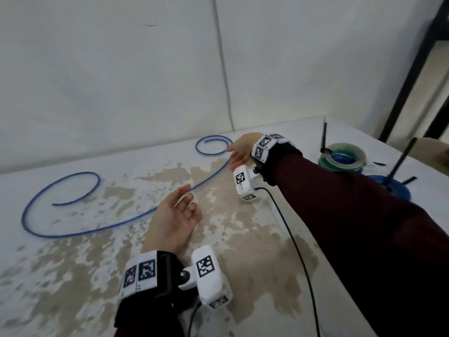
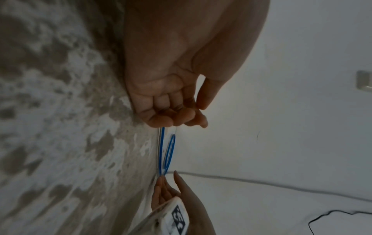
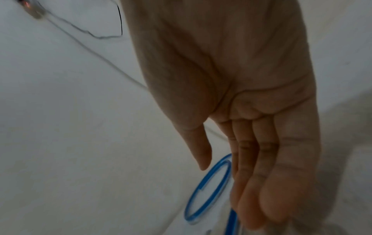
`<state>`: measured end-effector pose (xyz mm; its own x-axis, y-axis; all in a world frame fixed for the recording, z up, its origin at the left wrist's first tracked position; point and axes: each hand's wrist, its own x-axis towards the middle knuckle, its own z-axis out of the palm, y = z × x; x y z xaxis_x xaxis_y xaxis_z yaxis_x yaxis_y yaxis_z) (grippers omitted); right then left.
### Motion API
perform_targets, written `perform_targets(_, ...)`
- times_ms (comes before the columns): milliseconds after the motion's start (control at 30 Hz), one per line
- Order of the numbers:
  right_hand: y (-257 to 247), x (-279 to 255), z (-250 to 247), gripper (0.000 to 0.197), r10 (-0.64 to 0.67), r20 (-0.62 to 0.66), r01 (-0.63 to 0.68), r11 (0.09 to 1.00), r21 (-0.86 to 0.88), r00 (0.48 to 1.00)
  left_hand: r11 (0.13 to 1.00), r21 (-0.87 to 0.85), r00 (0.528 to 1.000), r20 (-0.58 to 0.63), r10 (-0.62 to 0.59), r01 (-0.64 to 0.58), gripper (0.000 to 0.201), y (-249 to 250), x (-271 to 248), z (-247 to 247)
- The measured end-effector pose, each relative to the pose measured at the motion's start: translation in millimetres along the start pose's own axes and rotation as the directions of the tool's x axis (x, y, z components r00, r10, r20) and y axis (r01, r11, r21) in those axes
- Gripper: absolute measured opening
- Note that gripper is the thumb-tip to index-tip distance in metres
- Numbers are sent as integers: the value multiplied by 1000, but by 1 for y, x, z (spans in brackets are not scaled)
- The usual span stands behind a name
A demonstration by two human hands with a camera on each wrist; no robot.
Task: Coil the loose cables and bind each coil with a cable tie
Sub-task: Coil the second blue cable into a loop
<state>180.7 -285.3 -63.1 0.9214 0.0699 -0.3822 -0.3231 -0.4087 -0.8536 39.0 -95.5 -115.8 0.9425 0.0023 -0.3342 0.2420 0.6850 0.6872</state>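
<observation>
A long blue cable [image 1: 80,231] lies loose across the worn table [image 1: 73,276], curling into an open hook at the left and a small loop [image 1: 213,145] at the far end. My left hand [image 1: 187,198] hovers palm-up over the cable's middle stretch with loosely curled fingers and holds nothing. My right hand [image 1: 235,155] reaches to the small loop with straight fingers, its fingertips right beside the loop [image 3: 209,187]. The left wrist view shows my left hand's curled fingers [image 2: 171,117], the cable [image 2: 162,151] beyond them and my right hand's fingertips [image 2: 161,182] at the cable's far end.
At the back right stand stacked green and blue rolls [image 1: 342,156], black cable ties sticking upright [image 1: 324,137] and a blue disc base [image 1: 398,188]. A black camera wire [image 1: 291,239] runs across the table under my right arm. A white wall backs the table.
</observation>
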Motion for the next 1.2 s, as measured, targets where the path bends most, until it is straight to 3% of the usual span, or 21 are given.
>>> perform_targets(200,-4,7,0,12,-44,-2,43,985,-169,999,994,106,999,46,11,-16,24,4,-1,2)
perform_targets(300,-12,5,4,6,-61,-14,57,982,-179,998,980,178,992,103,74,-92,26,15,-9,7)
perform_targets(433,-28,-28,9,14,-222,21,217,969,121,975,910,284,953,55,299,-302,19,45,-17,20)
perform_targets(533,-31,-59,9,17,-378,94,360,919,160,921,735,620,928,-29,372,-275,74,70,-17,21)
perform_targets(567,-32,-69,11,17,-419,121,398,902,165,900,653,716,926,-25,376,-246,81,77,-20,22)
perform_targets(633,-35,-88,16,17,-487,178,455,869,194,855,543,792,915,48,400,-279,71,87,-26,22)
perform_targets(733,-39,-108,24,17,-516,211,471,852,230,830,438,787,856,210,472,-434,32,102,-33,22)
perform_targets(800,-41,-112,32,15,-497,170,473,866,166,851,440,740,832,291,472,-509,26,111,-40,24)
perform_targets(833,-44,-114,35,23,-508,105,507,861,31,855,435,731,828,322,459,-525,30,116,-43,25)
perform_targets(867,-48,-117,39,38,-551,39,549,821,-154,834,381,755,819,351,454,-534,32,120,-45,27)
perform_targets(933,-58,-125,50,63,-698,12,638,647,-418,716,145,834,779,415,470,-532,31,125,-51,33)
perform_targets(967,-64,-132,59,64,-767,36,696,561,-447,641,16,851,748,451,487,-524,30,127,-53,35)
perform_targets(1033,-74,-141,77,42,-838,107,798,461,-389,536,-156,850,689,504,522,-503,29,131,-58,36)
perform_targets(1100,-81,-146,93,17,-849,137,825,439,-357,511,-211,845,668,522,530,-492,27,136,-62,35)
perform_targets(1133,-84,-146,96,16,-858,124,825,425,-373,498,-189,848,675,513,531,-496,26,139,-63,34)
perform_targets(1200,-87,-141,93,20,-884,17,809,420,-410,468,-57,855,708,462,535,-515,20,146,-64,27)
